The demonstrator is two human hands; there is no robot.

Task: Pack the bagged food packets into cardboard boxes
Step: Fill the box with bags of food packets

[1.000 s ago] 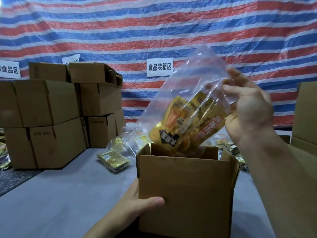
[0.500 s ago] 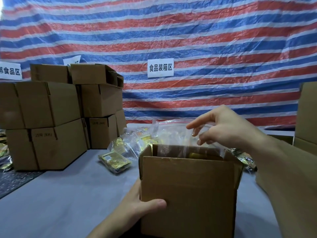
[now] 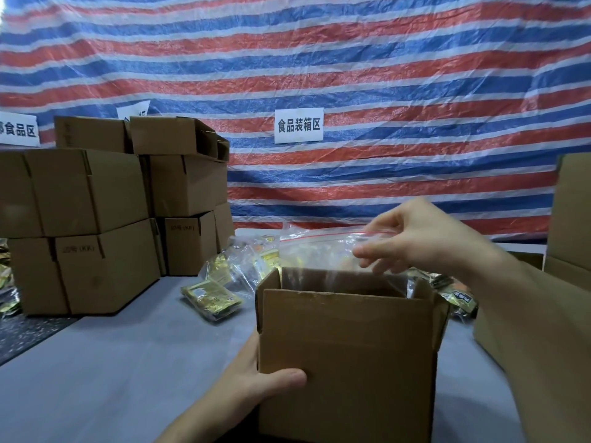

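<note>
An open brown cardboard box [image 3: 345,362] stands on the grey table [image 3: 112,362] right in front of me. My left hand [image 3: 256,378] grips its left side, thumb across the front face. A clear zip bag [image 3: 316,251] with a red seal line sticks up out of the box; the packets inside it are hidden below the rim. My right hand [image 3: 425,238] is over the box's far right corner and pinches the bag's top edge between thumb and finger.
Closed cardboard boxes [image 3: 96,219] are stacked at the left. More bagged yellow packets [image 3: 243,263] and a loose gold packet [image 3: 211,297] lie behind the box, others [image 3: 457,295] at its right. Further boxes [image 3: 572,219] stand at the right edge. A striped tarp with a sign [image 3: 299,125] hangs behind.
My right hand has lowered the bag of yellow packets from above the box down into it; only the bag's clear top now shows. My left hand has stayed on the box.
</note>
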